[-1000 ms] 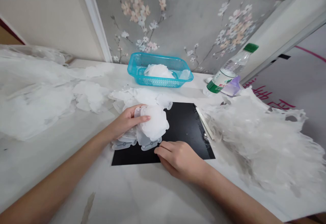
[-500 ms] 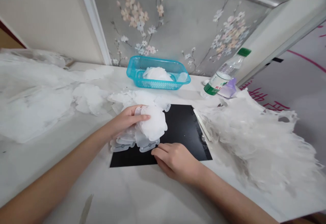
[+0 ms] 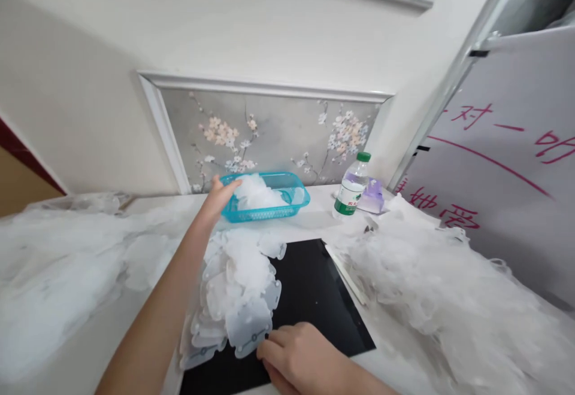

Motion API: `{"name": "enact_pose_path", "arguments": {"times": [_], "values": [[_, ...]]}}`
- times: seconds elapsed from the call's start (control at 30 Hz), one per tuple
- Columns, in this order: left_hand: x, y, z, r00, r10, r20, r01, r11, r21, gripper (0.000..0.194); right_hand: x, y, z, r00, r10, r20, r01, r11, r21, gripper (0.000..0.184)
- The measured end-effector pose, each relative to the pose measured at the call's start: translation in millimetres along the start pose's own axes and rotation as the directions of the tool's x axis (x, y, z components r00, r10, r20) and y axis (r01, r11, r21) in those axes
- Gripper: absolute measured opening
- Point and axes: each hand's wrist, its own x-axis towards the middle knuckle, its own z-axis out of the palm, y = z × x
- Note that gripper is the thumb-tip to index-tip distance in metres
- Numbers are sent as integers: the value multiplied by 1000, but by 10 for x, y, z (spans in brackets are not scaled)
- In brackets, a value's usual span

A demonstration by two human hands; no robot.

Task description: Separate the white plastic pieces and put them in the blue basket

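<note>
- Blue see-through plastic basket, oblong, stands along the back edge of the white table, with thin white plastic pieces heaped inside.
- The left hand is at the basket's left end, its thumb stretched toward the white pieces; most of its fingers are hidden, so I cannot tell whether it pinches any.
- The right hand lies over the near edge of a flat black mat, fingers curled together, fingertips at the corner of a frosted piece; I cannot tell whether they pinch it.
- Frosted, wavy-edged plastic sheets overlap on the mat's left part, spilling past its left edge.
- A narrow white strip runs beside the mat's right edge.
- A clear, green-capped bottle stands near the table's back edge, beside a purple packet.
- A whitish plastic heap covers the table's left side; a lacy white plastic tangle covers its right.
</note>
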Motion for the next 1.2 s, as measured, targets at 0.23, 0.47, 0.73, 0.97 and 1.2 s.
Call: {"name": "enact_pose_path", "arguments": {"times": [0.23,0.47,0.73,0.97,1.2], "values": [[-337,-207,-578,981,33,191,-102,925,366,54,73,35,213,999,-17,-30,16,998,-55,4],[-430,-645,-600,869,3,494,-399,594,698,66,78,-27,-19,990,106,-93,-92,985,147,13],[-867,-575,-290,759,-318,568,-478,319,818,108,86,-52,-158,991,127,-35,-119,976,183,16],[-670,-489,96,743,-338,577,-522,246,816,125,68,-24,-126,990,124,-64,-112,979,173,14],[-682,-439,177,710,-336,619,-574,233,785,103,52,-3,-172,992,118,-54,-111,987,120,14]]}}
